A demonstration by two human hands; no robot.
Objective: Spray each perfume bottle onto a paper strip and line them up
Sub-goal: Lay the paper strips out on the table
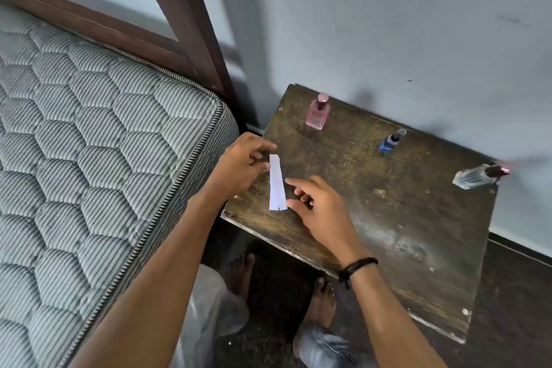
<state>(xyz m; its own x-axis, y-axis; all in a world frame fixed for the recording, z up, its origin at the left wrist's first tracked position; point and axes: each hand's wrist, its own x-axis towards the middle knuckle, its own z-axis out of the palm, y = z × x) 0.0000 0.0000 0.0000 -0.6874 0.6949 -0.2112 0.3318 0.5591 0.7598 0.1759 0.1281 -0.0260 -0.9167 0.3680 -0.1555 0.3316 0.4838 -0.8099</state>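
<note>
White paper strip point(276, 182) sits between the two hands, standing long-ways over the near left corner of the worn wooden table point(388, 218). Whether it lies on the wood or is held just above it cannot be told. The left hand point(242, 167) pinches the strip's far end between thumb and fingertips, and that pinch is the firm hold on it. Below the pinch, at the strip's near end, the right hand point(316, 206) comes in from the right side with its fingers loosely bent. Its thumb tip meets the strip's lower right edge and its forefinger reaches toward the edge higher up. It is unclear whether this hand truly clasps the paper or only touches it. A black wristband point(358, 266) circles the right wrist.

Beyond the grip and slightly right, a pink perfume bottle point(318, 112) stands upright near the table's far edge by the wall point(388, 9). Further right of the grip stands a small blue bottle point(389, 142). Well apart, at the table's far right corner, is a clear bottle point(475, 178) with a dark red cap. All three are capped and untouched.

Left of the grip lies a quilted striped mattress point(89, 128) in a dark wooden bed frame point(185, 24). Beneath the hands, bare feet point(321, 299) stand on the dark floor.
</note>
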